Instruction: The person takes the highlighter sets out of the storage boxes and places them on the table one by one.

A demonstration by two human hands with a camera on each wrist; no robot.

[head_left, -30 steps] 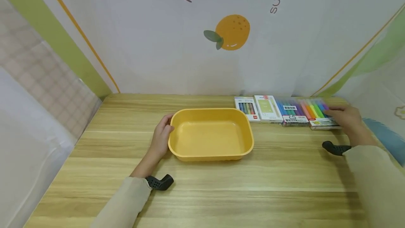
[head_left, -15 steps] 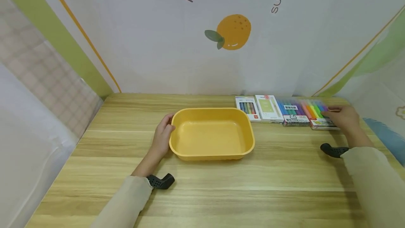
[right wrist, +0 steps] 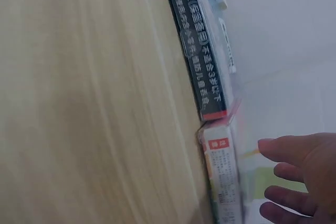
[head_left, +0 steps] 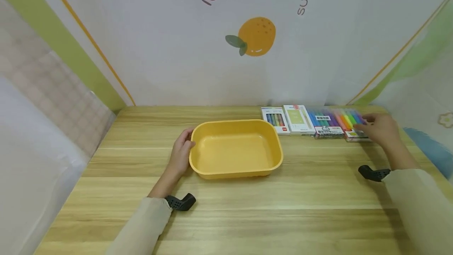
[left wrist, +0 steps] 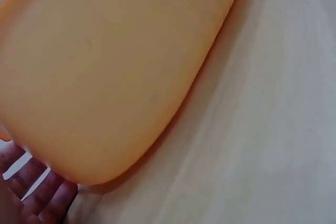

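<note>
Fingers of the right hand (head_left: 380,130) lie over the rightmost pack of markers (head_left: 351,124), loosely spread in the right wrist view, thumb apart from the rest; whether they press on the pack or only hover just above it cannot be told, and nothing is pinched. That pack sits at the far right corner of the tabletop (head_left: 283,207), last in a row of four that runs along the far edge: beside it a pack of blue and purple markers (head_left: 325,123), then a green and white box (head_left: 298,119), then a small pack of pens (head_left: 275,120). Each pack's long axis points from the far edge toward the person, so the hand covers the near right part of its pack. The right hand is much the nearer one to it.

The left hand (head_left: 181,153) holds the left short side of the yellow tray (head_left: 236,170), thumb over the rim, fingers curled against the outer wall. The tray stands mid-table, empty, its long axis running left to right, its right end just short of the small pack of pens. Bare wood lies between tray and right hand, and across the whole near half.
</note>
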